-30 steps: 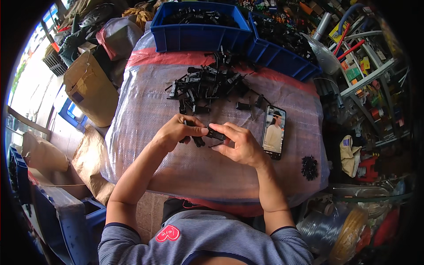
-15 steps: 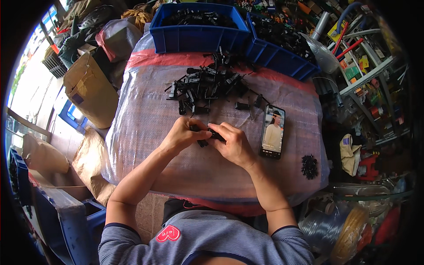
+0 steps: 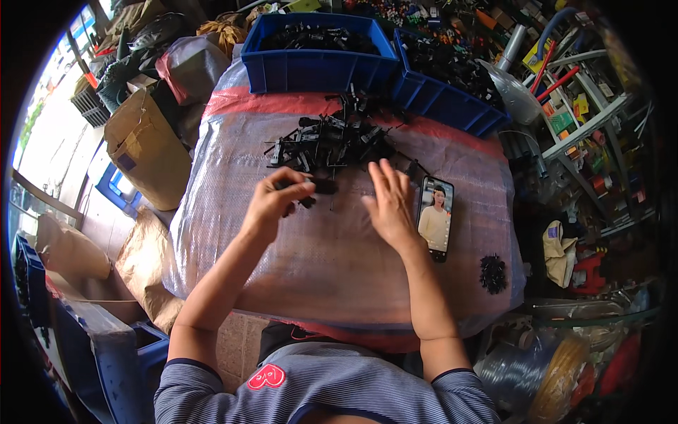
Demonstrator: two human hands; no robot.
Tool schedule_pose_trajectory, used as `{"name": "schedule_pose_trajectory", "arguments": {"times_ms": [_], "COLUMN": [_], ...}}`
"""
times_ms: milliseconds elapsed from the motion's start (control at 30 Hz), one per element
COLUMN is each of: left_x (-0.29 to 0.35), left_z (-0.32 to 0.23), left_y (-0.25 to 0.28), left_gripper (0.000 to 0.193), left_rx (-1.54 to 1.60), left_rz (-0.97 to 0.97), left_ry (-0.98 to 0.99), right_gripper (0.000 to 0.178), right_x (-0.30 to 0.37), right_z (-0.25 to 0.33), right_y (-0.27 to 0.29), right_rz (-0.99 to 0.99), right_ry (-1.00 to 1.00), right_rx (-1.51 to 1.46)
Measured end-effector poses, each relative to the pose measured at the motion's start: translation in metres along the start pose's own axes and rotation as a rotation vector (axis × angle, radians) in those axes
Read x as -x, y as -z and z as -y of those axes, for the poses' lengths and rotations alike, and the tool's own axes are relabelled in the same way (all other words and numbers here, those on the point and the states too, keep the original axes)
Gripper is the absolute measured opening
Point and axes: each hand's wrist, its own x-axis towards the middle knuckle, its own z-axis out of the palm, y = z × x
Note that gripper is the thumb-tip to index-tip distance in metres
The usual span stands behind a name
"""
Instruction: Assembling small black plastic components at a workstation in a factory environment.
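My left hand (image 3: 274, 201) is closed in a pinch over the covered surface, in front of a loose heap of black plastic parts (image 3: 321, 143). A dark part shows at its fingers, mostly hidden and blurred; its exact shape I cannot make out. Right beside the thumb is another black plastic part (image 3: 323, 186); whether it is held or lying there I cannot tell. My right hand (image 3: 390, 205) is open, fingers stretched toward the heap's right edge, with nothing in it. Just right of it lies a phone (image 3: 436, 222) with a lit screen showing a person.
Two blue bins (image 3: 321, 71) (image 3: 448, 99) full of black parts stand at the far edge. A small pile of tiny black pieces (image 3: 493, 274) lies at the right. Woven plastic sheeting (image 3: 339, 275) covers the work surface. Paper sacks (image 3: 148, 152) stand left; a metal rack (image 3: 586, 127) is right.
My hands were together on black parts; now they are apart. The left has moved left with a dark part, and the right has let go, opened and moved right and slightly away from me.
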Motion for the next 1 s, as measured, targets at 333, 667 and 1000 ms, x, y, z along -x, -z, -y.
{"name": "schedule_pose_trajectory", "arguments": {"times_ms": [333,667,1000], "left_x": [-0.091,-0.277,-0.153], "left_z": [-0.088,-0.170,-0.048], "left_y": [0.036,-0.018,0.000], "left_gripper": [0.011,0.054,0.027], "left_rx": [0.029,-0.198,-0.913], "left_rz": [-0.140,-0.389,-0.011], "left_ry": [-0.184,-0.243,-0.784], "right_gripper": [0.030,0.038,0.032], "right_x": [0.017,0.025,0.019], "right_z": [0.003,0.016,0.010], "right_y": [-0.007,-0.013,-0.011], "right_rz": [0.087,0.163,0.133], "right_ry": [0.110,0.146,0.143], "right_rx": [-0.206,-0.214,-0.179]}}
